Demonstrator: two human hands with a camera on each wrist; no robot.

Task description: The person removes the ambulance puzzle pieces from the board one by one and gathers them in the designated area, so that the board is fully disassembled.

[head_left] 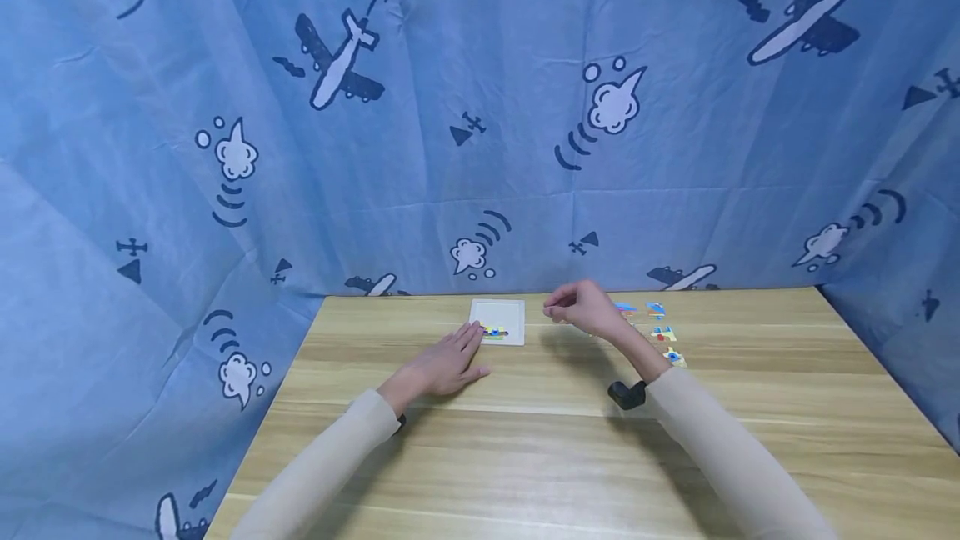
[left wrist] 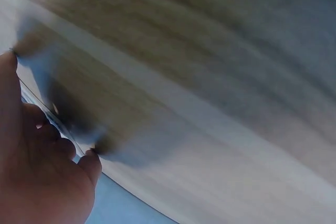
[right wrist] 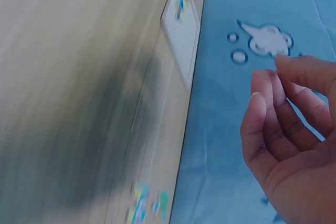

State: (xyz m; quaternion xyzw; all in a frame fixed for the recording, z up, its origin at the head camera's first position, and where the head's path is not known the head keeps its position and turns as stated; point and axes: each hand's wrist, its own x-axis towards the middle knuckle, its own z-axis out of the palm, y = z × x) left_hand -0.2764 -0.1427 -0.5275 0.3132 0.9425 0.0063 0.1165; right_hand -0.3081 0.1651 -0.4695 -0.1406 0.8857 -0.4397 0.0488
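A white square tray (head_left: 497, 312) lies near the back of the table, with colourful flat pieces (head_left: 495, 332) along its near edge, like picture-puzzle pieces. My left hand (head_left: 447, 361) lies at the tray's near left corner, fingers extended and fingertips touching it beside those pieces. In the left wrist view, part of the left hand (left wrist: 50, 171) shows at the lower left. Raised above the table right of the tray is my right hand (head_left: 588, 309). In the right wrist view, the right hand (right wrist: 294, 124) has curled fingers, thumb and fingertips close together, and no object visible between them.
Several loose colourful pieces (head_left: 663, 333) lie on the wooden table (head_left: 517, 457) right of the tray, some partly hidden behind the right hand and wrist. A blue patterned curtain (head_left: 420, 148) hangs along the back and sides of the table.
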